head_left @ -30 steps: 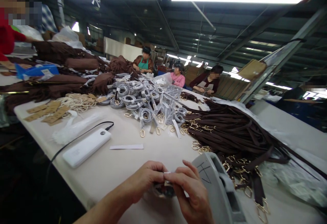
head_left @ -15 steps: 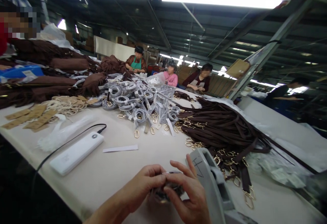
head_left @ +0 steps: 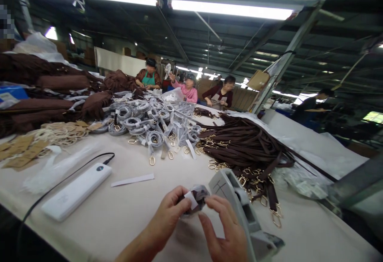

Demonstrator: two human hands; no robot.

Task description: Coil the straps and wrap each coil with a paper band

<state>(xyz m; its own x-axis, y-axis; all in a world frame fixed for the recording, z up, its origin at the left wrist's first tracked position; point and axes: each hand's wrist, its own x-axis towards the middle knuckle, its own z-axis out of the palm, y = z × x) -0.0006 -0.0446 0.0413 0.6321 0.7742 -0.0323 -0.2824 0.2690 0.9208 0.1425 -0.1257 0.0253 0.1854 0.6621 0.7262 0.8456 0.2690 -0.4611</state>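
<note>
My left hand [head_left: 170,210] is closed on a coiled dark strap [head_left: 201,193] in clear plastic. Its thumb presses a white paper band [head_left: 190,200] against the coil. On the coil's right side is my right hand [head_left: 226,222], its fingertips at the plastic edge and its thumb held apart below. Just right of the hands stands a grey tape dispenser [head_left: 229,190] with a mark drawn on its side. A loose white paper strip [head_left: 132,180] lies on the table to the left of my hands.
Wrapped grey coils [head_left: 134,120] are heaped ahead. Brown straps with gold clasps [head_left: 245,142] spread at right. A white power bank [head_left: 77,192] with a black cable and cardboard tags [head_left: 25,152] lie at left. Several people [head_left: 148,76] are beyond the table.
My right hand has drawn back and down from the coil, exposing its plastic and white band. The camera view has turned slightly right. A person in pink has raised an arm.
</note>
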